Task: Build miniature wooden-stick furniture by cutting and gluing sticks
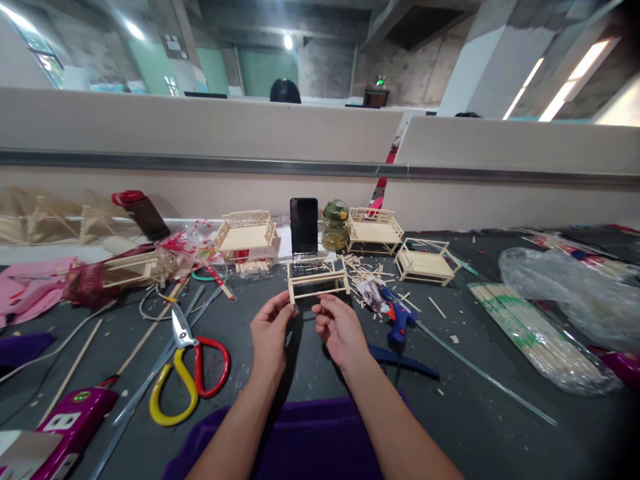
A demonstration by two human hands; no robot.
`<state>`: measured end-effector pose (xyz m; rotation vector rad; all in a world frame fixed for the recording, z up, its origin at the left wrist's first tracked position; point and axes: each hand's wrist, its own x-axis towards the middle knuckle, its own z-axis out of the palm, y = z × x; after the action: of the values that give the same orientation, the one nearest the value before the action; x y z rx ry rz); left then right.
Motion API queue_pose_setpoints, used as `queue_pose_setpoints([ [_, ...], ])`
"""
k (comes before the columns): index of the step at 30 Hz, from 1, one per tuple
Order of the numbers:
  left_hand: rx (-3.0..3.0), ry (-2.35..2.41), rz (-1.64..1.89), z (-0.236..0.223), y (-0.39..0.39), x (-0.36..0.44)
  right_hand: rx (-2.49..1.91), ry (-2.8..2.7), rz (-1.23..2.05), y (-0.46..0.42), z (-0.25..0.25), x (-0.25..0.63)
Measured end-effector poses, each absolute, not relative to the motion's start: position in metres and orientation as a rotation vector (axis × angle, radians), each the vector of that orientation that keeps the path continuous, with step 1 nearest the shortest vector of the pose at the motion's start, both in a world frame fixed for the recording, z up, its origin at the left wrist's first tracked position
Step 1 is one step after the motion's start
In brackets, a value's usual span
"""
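Where left fingers [281,303] pinch, the frame [320,274] extends beyond.

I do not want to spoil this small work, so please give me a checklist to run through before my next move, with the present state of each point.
1. Left hand holds the stick frame at its near left corner: ok.
2. Right hand grips the frame too: cannot tell; its fingertips are at the lower front rail.
3. Frame joints firm: cannot tell.
4. Scissors away from the fingers: ok, they lie left of the left hand.
5. Glue gun hot: cannot tell; it lies right of the frame.
6. Table free of scraps: not ok, chips are scattered.
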<state>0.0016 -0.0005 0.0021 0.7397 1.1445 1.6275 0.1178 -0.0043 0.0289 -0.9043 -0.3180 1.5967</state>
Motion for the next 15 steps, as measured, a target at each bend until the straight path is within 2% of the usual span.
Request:
queue_pose_setpoints([
  [15,0.729,1.150,1.623,0.0033,-0.0010,0.0016,-0.918,-0.324,1.598,-0.0037,0.0296,0.1183],
])
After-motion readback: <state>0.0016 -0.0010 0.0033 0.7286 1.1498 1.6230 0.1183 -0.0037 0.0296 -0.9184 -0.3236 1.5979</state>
